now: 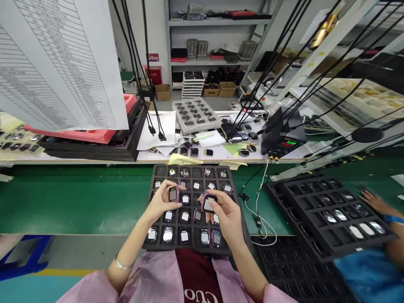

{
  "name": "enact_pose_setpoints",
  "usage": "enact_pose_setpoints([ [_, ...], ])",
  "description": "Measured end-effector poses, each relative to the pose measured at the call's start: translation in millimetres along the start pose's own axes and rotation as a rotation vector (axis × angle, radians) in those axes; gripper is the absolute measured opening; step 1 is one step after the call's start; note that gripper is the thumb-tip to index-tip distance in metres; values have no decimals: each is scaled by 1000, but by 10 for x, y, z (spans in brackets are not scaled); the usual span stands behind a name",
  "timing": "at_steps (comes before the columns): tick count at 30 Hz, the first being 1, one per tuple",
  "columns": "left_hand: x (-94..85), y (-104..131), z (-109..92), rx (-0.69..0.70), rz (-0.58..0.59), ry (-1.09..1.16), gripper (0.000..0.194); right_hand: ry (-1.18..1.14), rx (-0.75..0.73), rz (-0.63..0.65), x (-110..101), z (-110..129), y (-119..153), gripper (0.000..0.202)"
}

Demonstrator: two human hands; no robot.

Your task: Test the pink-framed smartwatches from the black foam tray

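Note:
A black foam tray point(200, 243) with square pockets lies in front of me, and most pockets hold small watch-like devices with white or dark faces. Over its left middle, my left hand point(160, 203) grips a purple-rimmed watch case point(172, 193) between thumb and fingers. Farther right, above the same tray, my right hand point(227, 212) holds another purple-rimmed watch point(208, 202), its lit face turned up and the thumb on its edge. The two watches are apart.
A power supply point(284, 134) with a lit display stands on the shelf ahead, beside a clear plastic tray point(196, 114). Black cables hang from above. Stacked foam trays point(334, 210) and a co-worker's hand point(377, 202) are at the right. Printed sheets point(63, 63) hang upper left.

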State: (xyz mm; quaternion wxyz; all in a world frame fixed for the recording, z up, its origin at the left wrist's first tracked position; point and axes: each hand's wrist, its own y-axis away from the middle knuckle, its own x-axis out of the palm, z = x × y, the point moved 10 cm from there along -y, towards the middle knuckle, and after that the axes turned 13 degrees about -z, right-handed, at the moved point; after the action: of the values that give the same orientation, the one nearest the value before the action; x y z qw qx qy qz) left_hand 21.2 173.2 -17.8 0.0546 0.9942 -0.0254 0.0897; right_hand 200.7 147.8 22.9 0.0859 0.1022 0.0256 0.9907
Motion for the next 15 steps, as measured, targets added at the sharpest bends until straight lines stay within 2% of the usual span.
enact_pose_setpoints([
  [3, 178, 224, -89, -53, 25, 110, 52, 9, -2, 2, 18, -1, 27, 25],
  [6, 261, 350, -182, -94, 14, 175, 59, -22, -2, 34, 16, 3, 67, 28],
  [9, 387, 466, -300, -172, 62, 329, 67, -59, -8, 51, -16, 38, 108, 27],
  [12, 470, 556, -449, -184, 85, 451, 59, -52, -14, 36, -68, 67, 137, 25],
  [15, 475, 599, -543, -142, 63, 448, 43, -38, -23, 20, -107, 79, 163, 25],
])
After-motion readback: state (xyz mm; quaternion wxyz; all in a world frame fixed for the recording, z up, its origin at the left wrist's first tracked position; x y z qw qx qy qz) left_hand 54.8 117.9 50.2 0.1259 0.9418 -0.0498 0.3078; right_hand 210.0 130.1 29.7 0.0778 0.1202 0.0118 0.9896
